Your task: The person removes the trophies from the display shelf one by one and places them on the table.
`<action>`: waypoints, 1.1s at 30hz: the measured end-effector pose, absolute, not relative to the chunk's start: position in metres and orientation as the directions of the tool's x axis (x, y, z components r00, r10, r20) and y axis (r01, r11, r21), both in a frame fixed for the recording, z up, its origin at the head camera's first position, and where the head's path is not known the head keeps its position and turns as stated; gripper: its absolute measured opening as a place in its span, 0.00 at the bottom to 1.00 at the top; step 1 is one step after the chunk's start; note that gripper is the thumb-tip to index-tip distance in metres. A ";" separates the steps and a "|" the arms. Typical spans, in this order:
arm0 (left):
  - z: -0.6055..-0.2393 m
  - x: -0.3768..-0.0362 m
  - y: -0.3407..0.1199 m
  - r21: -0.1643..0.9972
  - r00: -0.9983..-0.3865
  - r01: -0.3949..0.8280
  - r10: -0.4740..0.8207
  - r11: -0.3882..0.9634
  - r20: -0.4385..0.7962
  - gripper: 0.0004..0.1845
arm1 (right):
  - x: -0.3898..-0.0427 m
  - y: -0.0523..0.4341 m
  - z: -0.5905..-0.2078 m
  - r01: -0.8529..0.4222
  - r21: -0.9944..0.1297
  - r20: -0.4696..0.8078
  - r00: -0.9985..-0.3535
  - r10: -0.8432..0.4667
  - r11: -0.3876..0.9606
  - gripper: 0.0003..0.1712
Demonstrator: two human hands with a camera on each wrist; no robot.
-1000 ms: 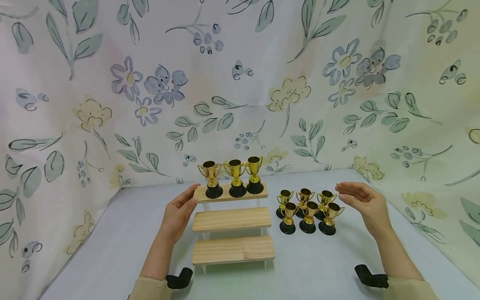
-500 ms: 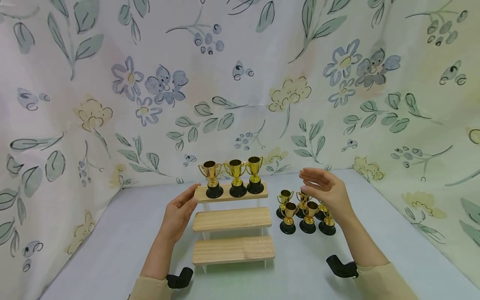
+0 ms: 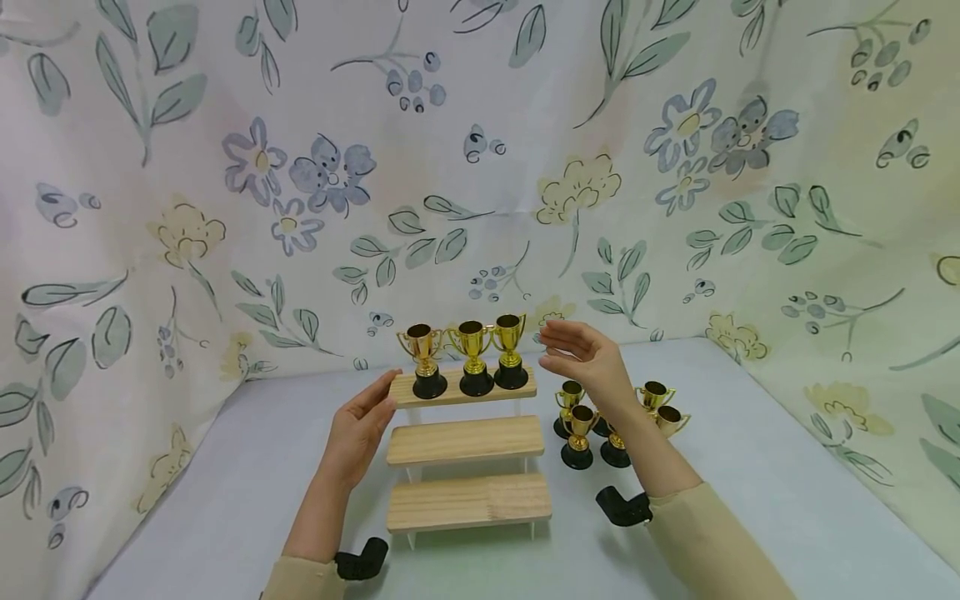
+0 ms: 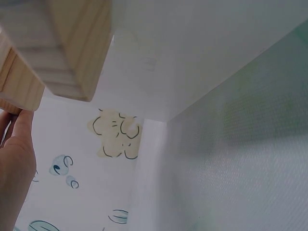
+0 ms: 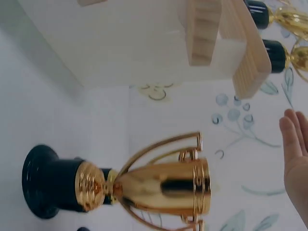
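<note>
In the head view my left hand [image 3: 358,437] grips the left end of the top board of a three-step wooden display stand [image 3: 465,442], thumb in front and fingers behind. The left wrist view shows that hand [image 4: 17,159] against the board's end. Three small gold trophy cups with black bases stand in a row on the top step: a left one [image 3: 425,358], a middle one [image 3: 474,357] and a right one [image 3: 510,350]. Just right of the right cup, my right hand [image 3: 588,358] is held up with relaxed fingers, holding nothing.
Several more trophy cups [image 3: 579,435] stand on the white table [image 3: 720,450] right of the stand, some hidden behind my right forearm. One cup [image 5: 163,187] looms close in the right wrist view. A floral cloth [image 3: 465,192] hangs behind.
My right hand has moved left, from the right side of the table cups, over them, to beside the top step. The left hand stays at the stand, and the trophies stay put.
</note>
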State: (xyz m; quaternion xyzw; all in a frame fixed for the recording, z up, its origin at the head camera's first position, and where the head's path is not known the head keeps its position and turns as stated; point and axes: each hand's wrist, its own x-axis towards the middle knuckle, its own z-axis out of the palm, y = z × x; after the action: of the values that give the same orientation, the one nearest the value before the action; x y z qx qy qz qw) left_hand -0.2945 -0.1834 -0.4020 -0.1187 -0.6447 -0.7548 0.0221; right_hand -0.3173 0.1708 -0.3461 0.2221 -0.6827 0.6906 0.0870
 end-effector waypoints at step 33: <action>-0.402 -0.294 -0.182 0.961 -0.967 0.201 0.115 -0.190 0.226 0.32 | -0.333 0.133 -0.324 -0.358 -0.912 0.399 -0.887 -0.232 -0.200 0.31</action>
State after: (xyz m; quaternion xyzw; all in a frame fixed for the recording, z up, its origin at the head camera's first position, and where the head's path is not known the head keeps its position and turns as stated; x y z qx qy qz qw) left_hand -0.2942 -0.1822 -0.4023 -0.1246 -0.6357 -0.7613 0.0282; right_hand -0.3330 0.1332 -0.3241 0.2337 -0.6310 0.7385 0.0428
